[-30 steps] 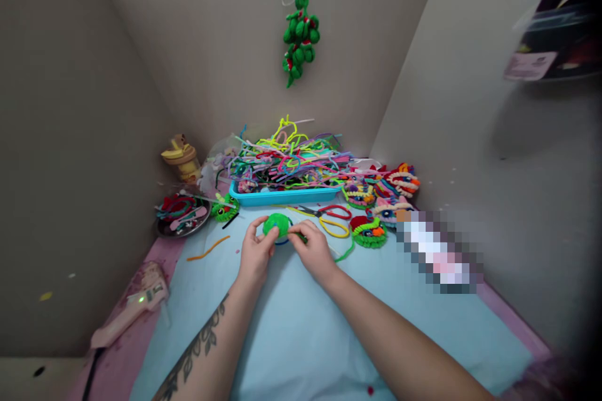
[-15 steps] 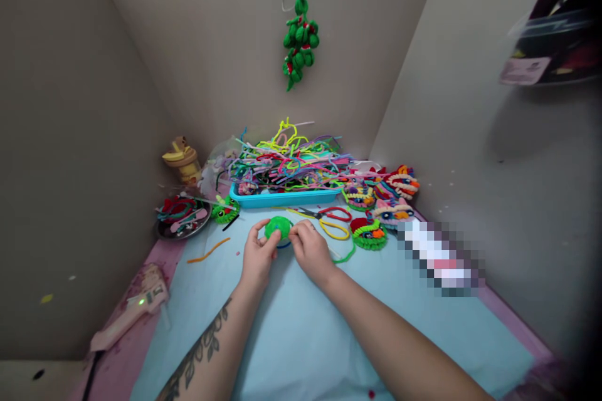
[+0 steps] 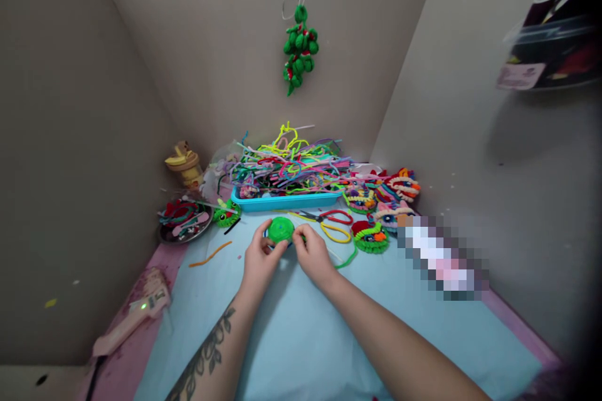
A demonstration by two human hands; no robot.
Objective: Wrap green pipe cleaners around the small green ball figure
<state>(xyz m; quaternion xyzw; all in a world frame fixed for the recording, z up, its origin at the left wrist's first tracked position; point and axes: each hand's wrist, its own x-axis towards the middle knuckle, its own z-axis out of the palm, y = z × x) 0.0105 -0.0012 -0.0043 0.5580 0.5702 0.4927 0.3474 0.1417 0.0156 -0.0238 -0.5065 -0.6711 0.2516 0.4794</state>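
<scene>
The left hand is half curled, thumb and fingers gripping a green disc above the blue cloth. The right hand, beside it, pinches a green cord — its fingertips close to the disc's edge. Pink cloth borders the blue; a blue tray heaped with strips stands at the back — plain grey walls rise on three sides.

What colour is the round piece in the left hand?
The round piece is mostly bright green on top; the head view shows it.
</scene>
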